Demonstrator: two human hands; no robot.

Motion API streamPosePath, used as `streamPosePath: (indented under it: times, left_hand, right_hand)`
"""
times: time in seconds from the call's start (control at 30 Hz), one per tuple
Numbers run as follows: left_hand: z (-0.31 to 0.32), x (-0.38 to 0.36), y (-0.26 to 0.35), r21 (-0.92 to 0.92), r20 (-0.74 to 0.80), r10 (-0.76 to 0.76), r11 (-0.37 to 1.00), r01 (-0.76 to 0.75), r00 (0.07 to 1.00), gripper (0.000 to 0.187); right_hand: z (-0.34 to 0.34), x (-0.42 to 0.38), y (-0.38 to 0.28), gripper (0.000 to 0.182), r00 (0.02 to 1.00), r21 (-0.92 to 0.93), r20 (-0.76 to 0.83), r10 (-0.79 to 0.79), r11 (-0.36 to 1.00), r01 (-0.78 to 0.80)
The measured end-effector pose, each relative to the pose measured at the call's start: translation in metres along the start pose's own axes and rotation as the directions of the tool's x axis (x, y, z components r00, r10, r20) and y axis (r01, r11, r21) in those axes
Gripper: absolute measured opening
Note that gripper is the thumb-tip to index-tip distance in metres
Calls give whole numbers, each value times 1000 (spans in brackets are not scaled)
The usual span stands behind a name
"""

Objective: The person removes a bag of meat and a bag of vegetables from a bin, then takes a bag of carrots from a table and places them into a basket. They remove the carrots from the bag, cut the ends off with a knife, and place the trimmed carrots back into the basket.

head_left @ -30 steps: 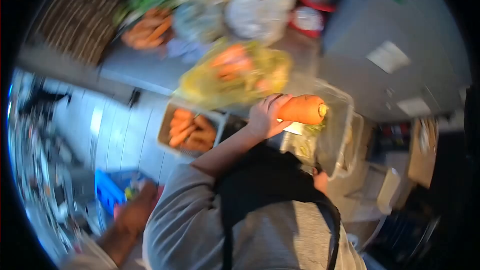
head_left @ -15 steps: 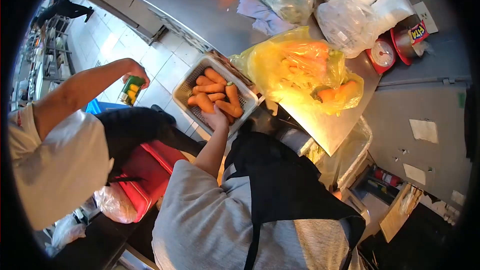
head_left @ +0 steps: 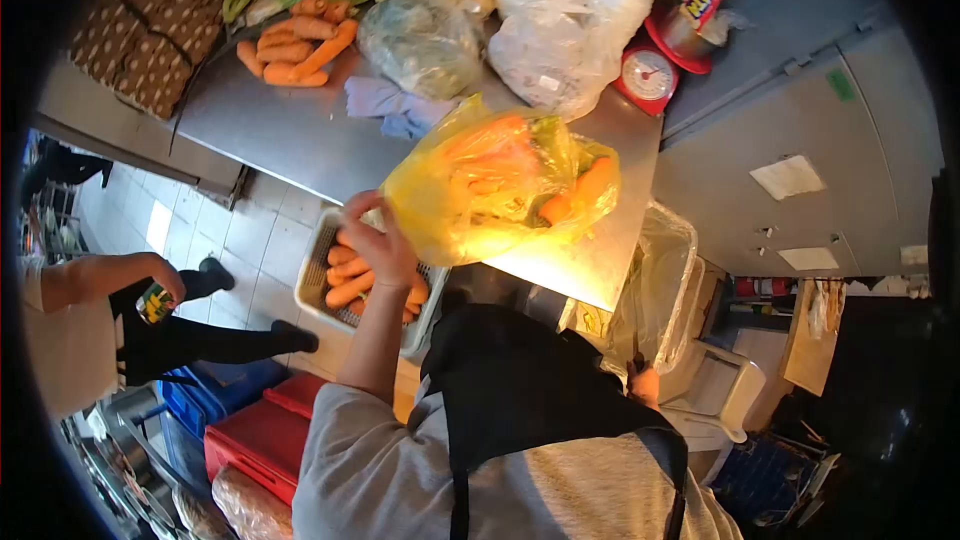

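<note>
Now well apart: left hand (head_left: 382,248) at yellow bag (head_left: 440,190), can't tell if gripping; right hand (head_left: 645,386) around dark tool (head_left: 634,368). Could spill carrots (head_left: 592,188) by tugging roughly!

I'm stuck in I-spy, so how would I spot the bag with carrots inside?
Find the metal table. At its near edge, beside the left hand, sits a bag showing orange carrots. It's yellow, while the bags behind it are clear or whitish.
</note>
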State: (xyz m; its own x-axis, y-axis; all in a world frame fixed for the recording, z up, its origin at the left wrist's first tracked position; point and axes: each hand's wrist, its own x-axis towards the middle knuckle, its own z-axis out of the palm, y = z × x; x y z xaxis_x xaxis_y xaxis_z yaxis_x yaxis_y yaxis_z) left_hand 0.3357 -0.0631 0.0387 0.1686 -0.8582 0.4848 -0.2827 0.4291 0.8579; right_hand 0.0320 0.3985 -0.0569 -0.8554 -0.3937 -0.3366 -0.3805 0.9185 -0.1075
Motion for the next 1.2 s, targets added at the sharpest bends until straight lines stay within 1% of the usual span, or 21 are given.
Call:
streamPosePath:
  times: [0.03, 0.07, 0.1, 0.13, 0.17, 0.2, 0.23, 0.27, 0.37, 0.43, 0.47, 0.57, 0.67, 0.73, 0.8, 0.87, 0.97, 1.07, 1.13, 1.17, 1.2]
  left_hand:
    - [13, 7, 20, 22, 252, 114, 992, -124, 961, 20]
    - [27, 12, 33, 16, 489, 211, 968, -251, 846, 17]
    - [47, 16, 37, -1, 636, 283, 931, -366, 718, 14]
    - [63, 12, 19, 59, 683, 240, 923, -380, 690, 18]
    - [77, 4, 0, 117, 726, 193, 911, -396, 660, 21]
    - [83, 3, -2, 134, 690, 237, 887, -442, 684, 22]
    - [91, 7, -3, 147, 651, 288, 859, -490, 702, 23]
    - [97, 8, -4, 162, 615, 337, 831, -532, 713, 25]
    - [109, 9, -17, 170, 695, 216, 878, -448, 686, 33]
    - [111, 18, -6, 243, 803, 49, 883, -402, 594, 37]
    - [112, 25, 1, 286, 840, -37, 879, -383, 541, 39]
    - [113, 43, 15, 392, 913, -313, 851, -349, 261, 39]
    - [92, 52, 34, 306, 903, -88, 820, -483, 421, 35]
    - [70, 70, 32, 71, 957, 156, 690, -720, 245, 34]
    - [54, 78, 47, 65, 965, 144, 683, -727, 221, 31]
    - [23, 90, 118, 298, 925, -108, 799, -522, 363, 27]
    - [-1, 98, 149, 297, 937, -104, 737, -608, 332, 29]
    - [-1, 99, 155, 302, 895, -53, 802, -516, 442, 32]
    - [7, 91, 146, 332, 834, -23, 819, -468, 551, 32]
    - [11, 90, 144, 340, 797, -1, 828, -446, 604, 31]
    - [10, 90, 151, 312, 797, 34, 831, -460, 603, 32]
  right_hand:
    - [-8, -4, -10, 46, 995, 54, 62, 79, 995, -83]
    - [-17, -11, -20, 46, 980, 104, 130, 153, 981, -166]
    - [-22, -17, -26, 46, 954, 146, 204, 220, 957, -252]
    - [17, -5, 15, 48, 969, 202, 166, 184, 955, -217]
    - [21, -8, 20, 48, 965, 217, 168, 201, 947, -235]
    - [25, -9, 24, 48, 962, 234, 168, 217, 939, -253]
    - [17, -11, 10, 49, 958, 257, 164, 234, 928, -270]
    - [6, -19, -1, 48, 950, 237, 152, 273, 923, -303]
    - [15, -21, 8, 46, 933, 255, 172, 315, 901, -351]
    - [16, -25, 12, 45, 941, 262, 157, 299, 906, -332]
    - [17, -25, 13, 44, 946, 266, 149, 286, 910, -317]
    - [18, -29, 15, 41, 922, 340, 192, 335, 859, -383]
    - [11, -30, 8, 39, 911, 420, 204, 358, 809, -412]
    - [9, -28, 6, 39, 923, 445, 196, 331, 808, -385]
    - [0, -29, -2, 38, 934, 483, 182, 308, 799, -358]
    - [-3, -27, -6, 38, 945, 492, 164, 283, 807, -327]
    - [-14, -24, -16, 37, 966, 527, 111, 235, 810, -257]
    - [-17, -15, -19, 38, 984, 541, 36, 176, 824, -167]
    - [-2, 1, -10, 39, 991, 511, -48, 124, 856, -82]
    - [3, 4, -7, 37, 989, 503, -125, 82, 864, -8]
    - [4, 9, -8, 35, 977, 492, -209, 43, 868, 67]
